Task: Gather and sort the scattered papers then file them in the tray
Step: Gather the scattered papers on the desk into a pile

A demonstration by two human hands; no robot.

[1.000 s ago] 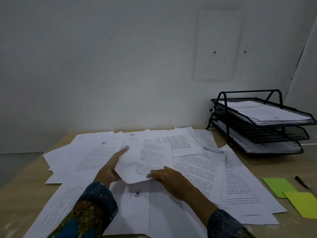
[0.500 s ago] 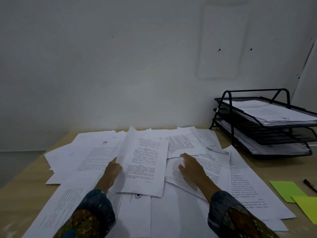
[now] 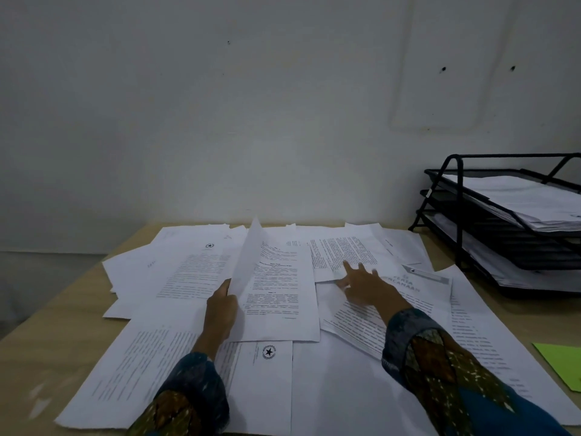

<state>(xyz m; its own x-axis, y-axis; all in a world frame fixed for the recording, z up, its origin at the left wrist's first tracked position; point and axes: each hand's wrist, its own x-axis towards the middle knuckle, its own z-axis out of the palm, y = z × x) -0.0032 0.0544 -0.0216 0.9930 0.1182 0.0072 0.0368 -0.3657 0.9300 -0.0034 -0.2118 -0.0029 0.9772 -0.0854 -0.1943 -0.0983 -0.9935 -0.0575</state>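
Note:
Several white printed papers [image 3: 176, 341] lie scattered and overlapping across a wooden table [image 3: 56, 313]. My left hand [image 3: 220, 309] grips the left edge of one printed sheet [image 3: 276, 294], and that edge curls upward. My right hand [image 3: 361, 283] reaches forward with fingers spread, its fingertips touching a text sheet [image 3: 342, 251] farther back, just above a sheet with a grey heading [image 3: 421, 289]. A black three-tier wire tray [image 3: 456, 215] stands at the right against the wall, with stacks of paper on its top and bottom tiers.
A green sticky note [image 3: 562, 360] lies at the table's right edge. A white wall rises directly behind the table. The table's left edge drops off to a dark floor area.
My right hand has let go of the sheet and reached forward to a sheet farther back. My left hand has shifted the held sheet a little left, its edge now lifted. The view turned left.

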